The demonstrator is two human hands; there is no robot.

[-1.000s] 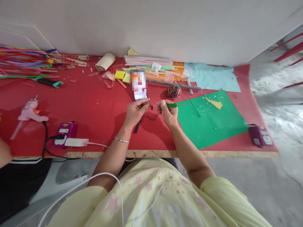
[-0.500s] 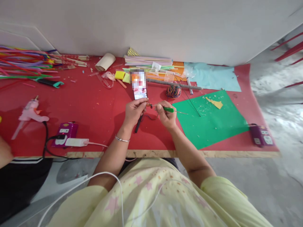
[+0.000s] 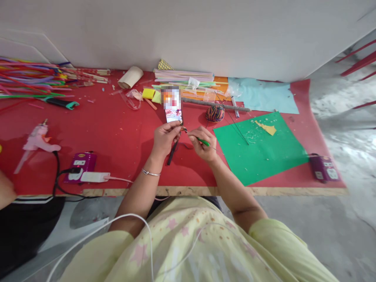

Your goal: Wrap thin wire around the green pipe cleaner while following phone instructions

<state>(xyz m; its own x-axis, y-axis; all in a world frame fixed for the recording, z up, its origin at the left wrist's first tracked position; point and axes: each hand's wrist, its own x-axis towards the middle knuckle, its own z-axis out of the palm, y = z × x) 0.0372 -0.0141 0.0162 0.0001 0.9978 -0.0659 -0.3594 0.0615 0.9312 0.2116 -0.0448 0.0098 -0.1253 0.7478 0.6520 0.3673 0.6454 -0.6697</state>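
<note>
My left hand (image 3: pixel 167 138) pinches a small dark piece of yarn work (image 3: pixel 183 128) in front of the phone (image 3: pixel 173 107). To its right, my right hand (image 3: pixel 204 144) is closed around a crochet hook with a green handle (image 3: pixel 203 142), its tip at the yarn work. A multicoloured yarn ball (image 3: pixel 215 113) sits behind my right hand, and a strand hangs between the hands. Under my left hand lies a black stick-like object (image 3: pixel 172 154). The phone's screen is lit and partly blurred out.
A green sheet (image 3: pixel 258 152) with scraps lies at the right, near a purple power socket (image 3: pixel 324 168). Another socket (image 3: pixel 80 167) and a pink glue gun (image 3: pixel 41 139) are at the left. Pipe cleaners (image 3: pixel 32 78) and paper straws line the back. A person's arm (image 3: pixel 6 190) shows at far left.
My right hand has moved slightly left, and the green handle now slants more steeply. My left hand has shifted a little left with the yarn work.
</note>
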